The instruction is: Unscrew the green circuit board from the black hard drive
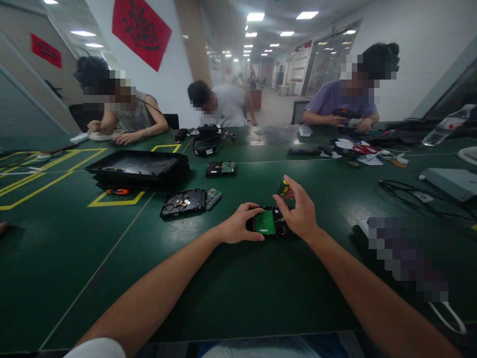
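Note:
A hard drive (280,224) lies on the green table in front of me, its green circuit board (265,222) facing up. My left hand (240,223) grips the drive's left end, thumb at the near edge and fingers over the far edge. Over the drive's right part, my right hand (300,209) pinches a screwdriver with a yellow and dark handle (283,188). Its lower end is too small to make out, so I cannot tell whether it touches the drive.
Left of the drive lie an opened hard drive (183,203), a loose circuit board (213,198) and another drive (221,168). Black trays (137,166) are stacked farther left. A grey box (452,183) and cables stand right. Three people sit across the table (186,298).

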A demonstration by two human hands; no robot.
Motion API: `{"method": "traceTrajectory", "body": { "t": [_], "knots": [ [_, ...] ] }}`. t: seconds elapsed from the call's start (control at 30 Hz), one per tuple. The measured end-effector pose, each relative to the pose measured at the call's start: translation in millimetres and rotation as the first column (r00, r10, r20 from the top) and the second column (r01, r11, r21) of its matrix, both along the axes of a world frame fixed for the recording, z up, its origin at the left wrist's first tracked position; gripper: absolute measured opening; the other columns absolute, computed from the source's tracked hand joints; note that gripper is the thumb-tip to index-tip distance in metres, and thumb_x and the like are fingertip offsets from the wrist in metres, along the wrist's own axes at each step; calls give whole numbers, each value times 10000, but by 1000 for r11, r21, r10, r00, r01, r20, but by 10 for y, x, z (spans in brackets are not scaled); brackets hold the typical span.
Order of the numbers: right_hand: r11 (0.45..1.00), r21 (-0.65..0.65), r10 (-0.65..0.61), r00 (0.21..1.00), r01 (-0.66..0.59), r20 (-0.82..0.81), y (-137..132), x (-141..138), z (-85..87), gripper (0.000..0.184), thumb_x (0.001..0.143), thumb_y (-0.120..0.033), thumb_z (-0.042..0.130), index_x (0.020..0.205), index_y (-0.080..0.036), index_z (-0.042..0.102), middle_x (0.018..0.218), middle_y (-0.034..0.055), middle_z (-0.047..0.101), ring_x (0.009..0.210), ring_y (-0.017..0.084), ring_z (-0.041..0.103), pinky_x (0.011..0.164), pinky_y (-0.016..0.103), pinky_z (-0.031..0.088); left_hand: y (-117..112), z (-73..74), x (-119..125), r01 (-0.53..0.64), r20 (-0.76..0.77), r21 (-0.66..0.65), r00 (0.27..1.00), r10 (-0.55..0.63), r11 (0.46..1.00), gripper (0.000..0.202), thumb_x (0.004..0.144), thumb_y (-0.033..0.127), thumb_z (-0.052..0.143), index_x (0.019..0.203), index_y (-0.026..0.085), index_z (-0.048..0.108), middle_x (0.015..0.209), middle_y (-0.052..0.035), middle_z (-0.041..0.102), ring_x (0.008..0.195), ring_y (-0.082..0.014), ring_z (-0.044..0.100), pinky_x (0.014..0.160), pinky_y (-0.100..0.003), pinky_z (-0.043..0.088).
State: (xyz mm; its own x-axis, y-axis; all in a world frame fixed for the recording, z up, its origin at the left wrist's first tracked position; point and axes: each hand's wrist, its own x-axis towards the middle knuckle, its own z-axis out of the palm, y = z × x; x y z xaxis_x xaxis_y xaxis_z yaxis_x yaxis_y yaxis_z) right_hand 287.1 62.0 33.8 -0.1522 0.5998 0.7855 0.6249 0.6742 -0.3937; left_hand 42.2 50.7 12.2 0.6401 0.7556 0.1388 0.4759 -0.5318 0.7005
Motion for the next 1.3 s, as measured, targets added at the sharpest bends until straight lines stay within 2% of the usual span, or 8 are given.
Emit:
{"method": "traceTrajectory", "body": {
  "t": [0.2,0.47,0.67,0.87,1.03,1.2,1.3],
  "knots": [
    [992,-73,100,995,-101,-25,-11,-7,10,638,1011,-282,564,1600,-322,323,1379,97,656,1100,276,713,1014,525,591,14,-42,6,-3,4,20,1000,3,1000,924,730,543,876,1520,257,492,1522,-139,426,1448,-372,394,1230,-550,357],
    [980,-105,163,986,-167,-46,19,4,-22,605,1025,-294,560,1587,-335,340,1335,96,670,1089,269,713,995,516,597,15,-35,0,-4,6,2,1000,4,1000,936,728,547,874,1528,256,484,1527,-140,417,1452,-376,384,1230,-549,356],
    [987,-96,123,991,-127,-47,4,-3,-9,611,1014,-333,582,1581,-346,354,1287,88,671,1006,260,716,948,512,611,17,-34,-2,-5,12,-3,1000,5,1000,935,719,555,877,1523,271,491,1529,-133,423,1449,-387,388,1220,-560,365],
    [982,-127,138,989,-142,-45,-21,-18,22,642,1021,-285,541,1610,-327,288,1242,91,671,1027,257,701,977,522,596,3,-14,5,-10,3,1,1000,10,1000,931,724,543,878,1522,258,492,1523,-137,426,1448,-380,389,1229,-557,351],
    [997,-38,70,997,-71,-17,9,-2,7,635,980,-334,632,1558,-332,369,1242,99,622,947,250,669,864,498,627,8,-17,1,-13,-4,6,1000,13,1000,921,725,546,877,1518,273,497,1526,-130,427,1446,-383,395,1228,-566,346],
    [992,-82,94,994,-98,-49,15,-5,-11,641,1000,-312,590,1582,-299,321,1263,113,636,983,252,685,934,514,614,-1,-3,7,-11,-3,4,1000,11,1000,932,718,541,883,1519,268,494,1521,-134,432,1442,-385,397,1226,-566,348],
    [995,-70,61,997,-64,-45,19,-6,-23,646,994,-327,601,1580,-304,330,1300,117,630,935,247,689,898,513,623,1,-5,10,-11,0,5,1000,11,1000,937,717,541,883,1521,263,492,1519,-136,433,1440,-387,399,1224,-565,349]
  ]
}}
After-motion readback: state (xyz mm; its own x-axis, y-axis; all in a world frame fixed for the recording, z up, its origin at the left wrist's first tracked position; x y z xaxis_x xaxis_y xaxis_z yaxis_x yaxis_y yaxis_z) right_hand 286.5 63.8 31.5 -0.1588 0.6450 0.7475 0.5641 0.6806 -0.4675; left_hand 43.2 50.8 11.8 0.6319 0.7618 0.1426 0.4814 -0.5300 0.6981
